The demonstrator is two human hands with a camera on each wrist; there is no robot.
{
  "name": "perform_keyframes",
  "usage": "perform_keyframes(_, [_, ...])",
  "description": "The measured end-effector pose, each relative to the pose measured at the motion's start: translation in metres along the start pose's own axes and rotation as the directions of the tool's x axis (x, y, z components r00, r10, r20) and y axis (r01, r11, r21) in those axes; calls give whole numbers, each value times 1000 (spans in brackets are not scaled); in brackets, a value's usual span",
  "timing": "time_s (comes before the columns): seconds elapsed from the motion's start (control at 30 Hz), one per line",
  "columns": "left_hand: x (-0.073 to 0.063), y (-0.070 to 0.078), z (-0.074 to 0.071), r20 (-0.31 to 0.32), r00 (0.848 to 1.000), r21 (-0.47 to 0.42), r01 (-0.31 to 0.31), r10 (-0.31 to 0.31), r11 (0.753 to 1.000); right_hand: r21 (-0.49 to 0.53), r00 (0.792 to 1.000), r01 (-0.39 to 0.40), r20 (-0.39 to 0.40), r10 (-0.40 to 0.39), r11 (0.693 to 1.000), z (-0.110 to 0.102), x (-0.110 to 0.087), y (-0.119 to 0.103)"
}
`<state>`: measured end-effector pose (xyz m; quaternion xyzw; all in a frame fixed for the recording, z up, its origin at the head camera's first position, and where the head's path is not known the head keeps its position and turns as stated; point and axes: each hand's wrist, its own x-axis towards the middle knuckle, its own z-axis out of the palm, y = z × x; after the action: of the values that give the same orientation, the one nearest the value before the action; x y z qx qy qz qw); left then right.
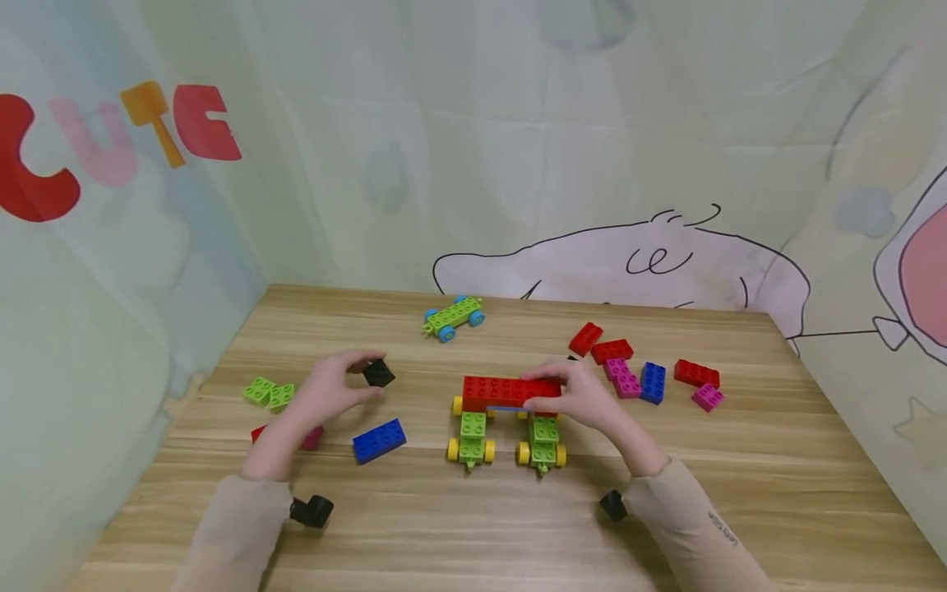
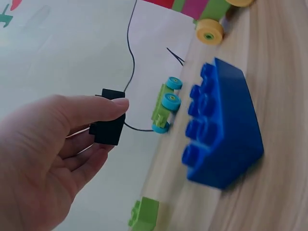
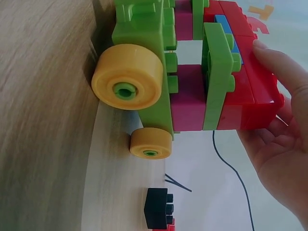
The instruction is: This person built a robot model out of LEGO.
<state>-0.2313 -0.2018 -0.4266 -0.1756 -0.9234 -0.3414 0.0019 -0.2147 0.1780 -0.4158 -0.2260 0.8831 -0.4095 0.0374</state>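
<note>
My left hand (image 1: 329, 388) pinches a black brick (image 1: 379, 373) between thumb and fingers; in the left wrist view it is held up with its studs to the side. A blue brick (image 1: 380, 441) lies on the table just below that hand. My right hand (image 1: 580, 396) grips the right end of the red bricks (image 1: 491, 393) topping a built vehicle. Under them the right wrist view shows pink bricks (image 3: 188, 103), green bricks (image 3: 217, 77) and a thin blue strip. Two green wheeled bases (image 1: 473, 440) with yellow wheels carry the build on the table.
A green car base (image 1: 453, 318) with blue wheels stands at the back. Light green bricks (image 1: 281, 398) lie at left; a pink brick (image 1: 312, 438) is partly behind my left forearm. Red (image 1: 612, 351), pink (image 1: 623, 378) and blue bricks (image 1: 653, 382) lie scattered at right. Another black brick (image 3: 156, 208) is behind the right hand.
</note>
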Motion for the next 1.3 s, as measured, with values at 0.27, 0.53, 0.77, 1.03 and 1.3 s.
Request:
perform_keyframes(0.27, [10, 20, 1, -68, 995, -10, -75, 74, 997, -37, 999, 35, -4, -35, 999, 0, 1, 0])
perform_keyframes(0.53, [19, 40, 4, -114, 984, -39, -142, 137, 989, -51, 999, 53, 2, -53, 997, -1, 1, -1])
perform_keyframes(0.77, [21, 61, 7, -137, 976, -67, -182, 172, 981, -45, 998, 58, 4, -58, 997, -1, 3, -2])
perform_keyframes(1.03, [25, 75, 17, -138, 968, -92, -225, 212, 970, -21, 997, 77, 12, -76, 997, -2, 9, -11])
perform_keyframes(1.3, [28, 82, 29, -118, 956, -150, -283, 267, 947, -17, 991, 131, 6, -131, 991, 3, 23, -30])
